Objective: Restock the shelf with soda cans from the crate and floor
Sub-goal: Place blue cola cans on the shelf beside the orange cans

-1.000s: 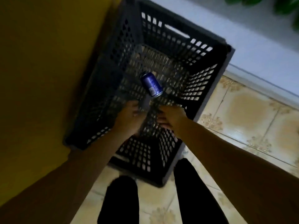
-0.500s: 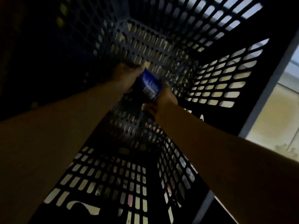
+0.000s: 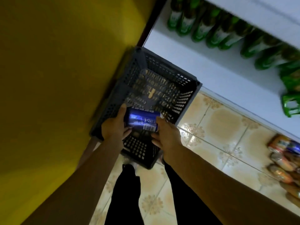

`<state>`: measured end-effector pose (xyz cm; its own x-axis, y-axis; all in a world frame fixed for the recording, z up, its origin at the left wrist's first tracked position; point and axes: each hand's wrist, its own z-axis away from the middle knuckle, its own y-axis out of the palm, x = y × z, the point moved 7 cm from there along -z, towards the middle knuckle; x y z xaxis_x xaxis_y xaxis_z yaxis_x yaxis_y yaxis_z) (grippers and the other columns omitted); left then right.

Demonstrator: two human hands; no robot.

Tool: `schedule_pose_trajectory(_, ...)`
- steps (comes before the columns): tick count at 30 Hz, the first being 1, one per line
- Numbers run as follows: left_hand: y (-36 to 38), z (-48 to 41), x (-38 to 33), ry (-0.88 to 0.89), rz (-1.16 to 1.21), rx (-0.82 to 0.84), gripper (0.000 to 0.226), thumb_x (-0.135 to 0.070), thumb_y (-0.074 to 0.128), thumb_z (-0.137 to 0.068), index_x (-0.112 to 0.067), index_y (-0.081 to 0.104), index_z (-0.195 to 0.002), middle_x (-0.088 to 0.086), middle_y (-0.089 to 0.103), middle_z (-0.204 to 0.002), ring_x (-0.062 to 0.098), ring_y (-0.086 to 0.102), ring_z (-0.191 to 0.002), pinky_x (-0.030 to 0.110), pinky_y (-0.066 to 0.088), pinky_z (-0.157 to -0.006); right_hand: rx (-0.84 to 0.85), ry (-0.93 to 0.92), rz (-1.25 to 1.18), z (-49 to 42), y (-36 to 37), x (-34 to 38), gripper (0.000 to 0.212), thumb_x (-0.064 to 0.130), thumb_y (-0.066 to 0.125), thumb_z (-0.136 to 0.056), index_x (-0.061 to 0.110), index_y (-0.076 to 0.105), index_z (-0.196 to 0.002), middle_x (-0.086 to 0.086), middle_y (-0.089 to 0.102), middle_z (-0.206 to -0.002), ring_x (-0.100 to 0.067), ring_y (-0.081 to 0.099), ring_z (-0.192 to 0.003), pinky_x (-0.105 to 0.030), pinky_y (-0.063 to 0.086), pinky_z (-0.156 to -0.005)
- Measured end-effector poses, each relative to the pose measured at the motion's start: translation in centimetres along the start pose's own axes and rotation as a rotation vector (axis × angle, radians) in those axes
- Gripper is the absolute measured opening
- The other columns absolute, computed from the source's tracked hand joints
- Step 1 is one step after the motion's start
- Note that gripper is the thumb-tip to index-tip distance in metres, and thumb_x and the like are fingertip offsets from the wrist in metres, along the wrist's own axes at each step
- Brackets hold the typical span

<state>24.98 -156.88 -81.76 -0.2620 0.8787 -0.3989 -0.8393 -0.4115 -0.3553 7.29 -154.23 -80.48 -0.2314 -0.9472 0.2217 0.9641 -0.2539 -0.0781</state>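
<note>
Can sideways, long axis left-right, gripped between left hand, right hand.

Dim, motion-blurred, wide-angle edge distortion

Head view. I see the left hand and the right hand gripping a blue Pepsi can from either end. The can lies sideways over the near half of the grey slatted crate; whether a second can lies with it I cannot tell. Yellow wall at 9 o'clock. Green bottles on a white shelf at 1 o'clock. Blurred orange goods on the tiled floor at 4 o'clock.
</note>
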Motion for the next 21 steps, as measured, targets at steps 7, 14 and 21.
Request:
schedule_pose_trajectory(7,-4.5,15.3,1.4,0.070,0.254,0.073,0.035,-0.037,0.070,-0.082,-0.006,0.060,-0.093,0.011,0.069,-0.104,0.022,0.069,-0.093,0.029,0.058,-0.068,-0.017,-0.072,-0.161,13.1,-6.3,0.2,0.035,0.048,0.061,-0.087,0.013,0.060,-0.090,-0.007,0.068,-0.094,-0.018,0.064,-0.082,-0.026,0.051,-0.062)
schedule_pose_trajectory(14,-9.6,27.2,0.1,0.363,0.458,0.145,0.026,-0.021,0.070,-0.084,-0.015,0.045,-0.079,0.008,0.068,-0.095,0.026,0.070,-0.092,0.033,0.059,-0.070,0.128,-0.302,-0.186,23.6,-9.4,0.5,0.049,0.054,0.057,-0.088,0.012,0.061,-0.115,-0.007,0.071,-0.098,-0.020,0.070,-0.086,-0.029,0.054,-0.068)
schedule_pose_trajectory(21,-16.4,38.6,-4.8,0.798,0.475,0.659,0.046,-0.024,0.085,-0.067,-0.019,0.043,-0.087,-0.005,0.070,-0.078,0.007,0.068,-0.071,0.024,0.055,-0.062,0.549,-0.403,-0.263,38.0,-11.2,-5.1,0.069,0.073,0.031,-0.084,0.018,0.060,-0.114,-0.008,0.073,-0.095,-0.022,0.072,-0.086,-0.028,0.058,-0.064)
